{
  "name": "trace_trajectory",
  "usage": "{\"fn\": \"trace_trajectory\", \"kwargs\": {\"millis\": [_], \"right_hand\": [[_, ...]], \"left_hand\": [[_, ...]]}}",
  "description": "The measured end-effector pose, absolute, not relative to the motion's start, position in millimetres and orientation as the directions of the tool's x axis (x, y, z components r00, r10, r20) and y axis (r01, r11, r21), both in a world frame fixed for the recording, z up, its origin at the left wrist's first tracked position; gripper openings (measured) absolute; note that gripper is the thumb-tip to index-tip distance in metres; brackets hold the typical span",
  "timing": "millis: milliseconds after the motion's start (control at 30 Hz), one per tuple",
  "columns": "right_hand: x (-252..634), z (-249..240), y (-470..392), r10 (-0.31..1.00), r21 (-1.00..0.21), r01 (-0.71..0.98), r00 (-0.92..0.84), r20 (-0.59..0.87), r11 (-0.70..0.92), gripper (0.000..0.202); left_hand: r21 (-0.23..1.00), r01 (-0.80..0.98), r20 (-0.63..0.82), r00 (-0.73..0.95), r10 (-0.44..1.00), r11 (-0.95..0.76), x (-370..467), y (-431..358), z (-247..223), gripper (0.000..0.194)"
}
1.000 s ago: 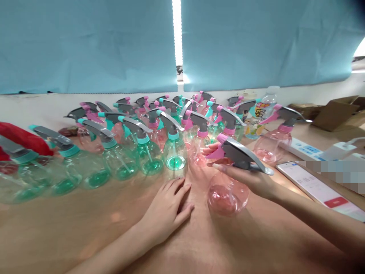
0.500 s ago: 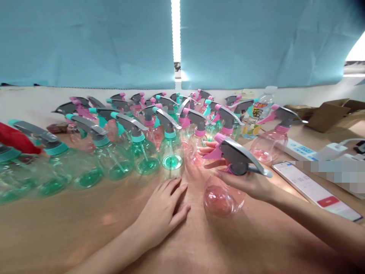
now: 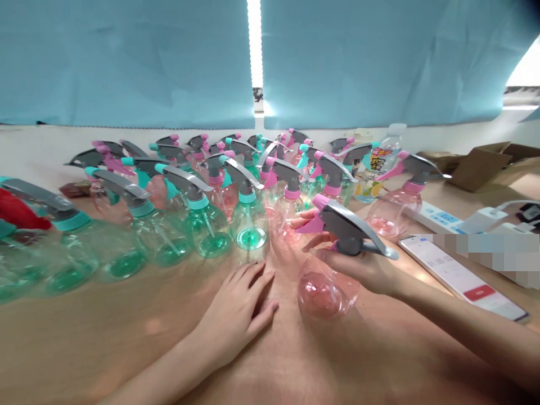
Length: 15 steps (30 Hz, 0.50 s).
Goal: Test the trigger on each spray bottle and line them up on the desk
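My right hand (image 3: 358, 264) is wrapped round the neck of a pink spray bottle (image 3: 323, 289) with a grey and pink trigger head; the bottle tilts slightly over the table's near middle. Palm down on the wooden table (image 3: 160, 337), my left hand (image 3: 242, 306) lies with its fingers a little apart and nothing in them. Just beyond its fingertips stands a green spray bottle (image 3: 248, 230). Behind my right hand's fingers is another pink spray bottle (image 3: 288, 219). Several more green and pink bottles fill the table's back and left.
A phone (image 3: 464, 278) lies at the right beside a white power strip (image 3: 439, 218). Behind them are a pink spray bottle (image 3: 394, 211), a labelled drink bottle (image 3: 379, 163) and an open cardboard box (image 3: 476, 169). Something red (image 3: 21, 211) shows at the left edge.
The whole view has shifted slightly, so things appear a little further left. Both hands keep nearly the same pose, and the pink bottle remains in my right hand.
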State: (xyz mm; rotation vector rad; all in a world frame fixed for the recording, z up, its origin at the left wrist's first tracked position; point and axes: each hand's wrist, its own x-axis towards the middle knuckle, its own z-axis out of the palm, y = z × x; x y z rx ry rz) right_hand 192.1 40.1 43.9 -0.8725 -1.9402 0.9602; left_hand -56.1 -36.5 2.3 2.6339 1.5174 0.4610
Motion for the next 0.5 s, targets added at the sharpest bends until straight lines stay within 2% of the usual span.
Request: {"fn": "trace_trajectory", "kwargs": {"millis": [267,500], "right_hand": [[185,55,39,0.809,-0.848,0.215,-0.479,0.340,0.484,0.038],[184,52,38,0.824,-0.839,0.249,-0.453,0.340,0.483,0.023]], "left_hand": [[0.225,0.807,0.245,0.496,0.833,-0.546,-57,-36,2,0.036],[0.213,0.812,0.232,0.498,0.835,-0.544,-58,-36,1,0.037]]}}
